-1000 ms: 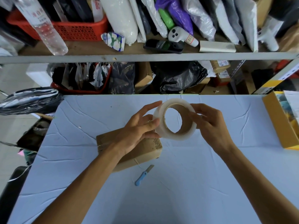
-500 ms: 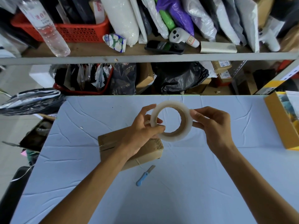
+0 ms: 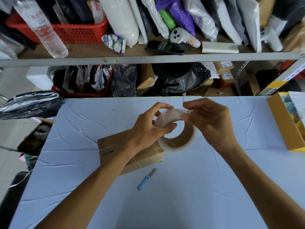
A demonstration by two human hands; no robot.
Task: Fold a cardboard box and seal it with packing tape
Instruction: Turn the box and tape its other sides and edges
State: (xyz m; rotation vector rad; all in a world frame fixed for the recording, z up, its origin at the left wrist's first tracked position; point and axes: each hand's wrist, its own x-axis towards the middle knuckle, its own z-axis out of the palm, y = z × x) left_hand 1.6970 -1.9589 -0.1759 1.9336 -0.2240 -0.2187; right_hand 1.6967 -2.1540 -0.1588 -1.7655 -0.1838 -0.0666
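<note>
A folded brown cardboard box (image 3: 148,156) lies on the pale blue table (image 3: 181,204), partly under my left forearm. Just above and right of it I hold a roll of clear packing tape (image 3: 179,142) on edge, its brown core facing me. My left hand (image 3: 148,128) grips the roll's left side, fingers wrapped over its top. My right hand (image 3: 209,119) pinches the tape's loose end at the top of the roll, with a short strip lifted between the two hands.
A small blue-handled knife (image 3: 146,180) lies on the table in front of the box. A yellow box (image 3: 287,123) sits at the right edge. Behind the table stands a metal shelf (image 3: 148,59) crowded with bags, a red basket (image 3: 69,30) and a bottle (image 3: 42,28).
The roll has tilted and dropped slightly toward the box. My right hand moved from the roll's right side to its top and now pinches the tape end, peeling a short strip free.
</note>
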